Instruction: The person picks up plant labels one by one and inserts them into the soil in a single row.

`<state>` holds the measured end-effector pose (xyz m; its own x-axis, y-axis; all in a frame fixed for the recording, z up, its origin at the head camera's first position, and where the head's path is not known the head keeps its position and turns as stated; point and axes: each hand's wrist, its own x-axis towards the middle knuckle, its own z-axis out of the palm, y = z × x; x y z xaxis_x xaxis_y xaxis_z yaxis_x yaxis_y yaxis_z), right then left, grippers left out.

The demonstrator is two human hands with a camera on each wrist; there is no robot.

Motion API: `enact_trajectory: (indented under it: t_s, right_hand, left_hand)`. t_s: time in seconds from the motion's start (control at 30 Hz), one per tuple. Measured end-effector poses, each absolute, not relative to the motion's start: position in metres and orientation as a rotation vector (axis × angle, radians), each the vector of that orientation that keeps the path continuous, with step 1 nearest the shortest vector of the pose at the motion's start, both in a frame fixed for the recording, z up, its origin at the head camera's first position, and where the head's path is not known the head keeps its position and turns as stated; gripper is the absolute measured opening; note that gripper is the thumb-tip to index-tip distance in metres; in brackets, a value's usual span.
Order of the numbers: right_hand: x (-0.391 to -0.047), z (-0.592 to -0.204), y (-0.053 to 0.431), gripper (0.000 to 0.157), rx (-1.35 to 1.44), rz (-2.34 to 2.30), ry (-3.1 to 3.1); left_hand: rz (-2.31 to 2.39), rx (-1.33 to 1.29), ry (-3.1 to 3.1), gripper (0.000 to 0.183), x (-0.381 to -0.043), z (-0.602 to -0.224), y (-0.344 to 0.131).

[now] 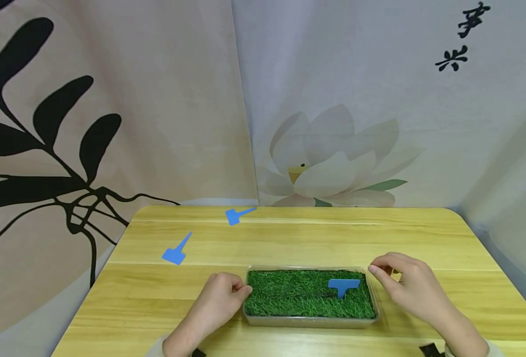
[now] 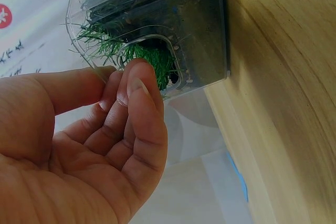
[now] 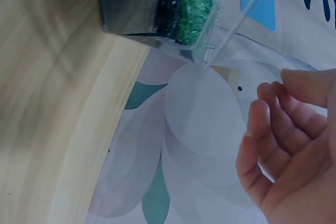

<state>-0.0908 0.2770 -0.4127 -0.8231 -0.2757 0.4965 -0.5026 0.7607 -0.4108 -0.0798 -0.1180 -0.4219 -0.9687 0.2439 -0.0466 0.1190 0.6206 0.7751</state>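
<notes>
Pale wood-grain table (image 1: pixel 307 243), lotus-printed backdrop (image 1: pixel 178 99)

The tags (image 1: pixel 343 284) are blue, the grass (image 1: pixel 290 297) green, the table (image 1: pixel 298 243) wood-grained yellow.

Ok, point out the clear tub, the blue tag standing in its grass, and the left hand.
Clear tub (image 1: pixel 309 323): head view, on its front wall.
Blue tag (image 1: pixel 344 284): head view, on its crossbar.
Left hand (image 1: pixel 221 299): head view, back of the hand.
</notes>
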Motion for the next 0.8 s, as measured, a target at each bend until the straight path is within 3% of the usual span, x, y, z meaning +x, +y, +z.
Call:
enact_trajectory:
  t_s: [0.2, 0.8]
  right_hand:
    - [-0.087, -0.418, 0.282, 0.020, 0.538, 0.705, -2.633]
    - [-0.079, -0.439, 0.283, 0.035, 0.502, 0.731, -2.698]
  left_hand:
    - [1.278, 0.303, 2.691, 0.041, -0.079, -0.422, -0.118]
    - [1.284, 0.291, 2.674, 0.042, -0.079, -0.423, -0.117]
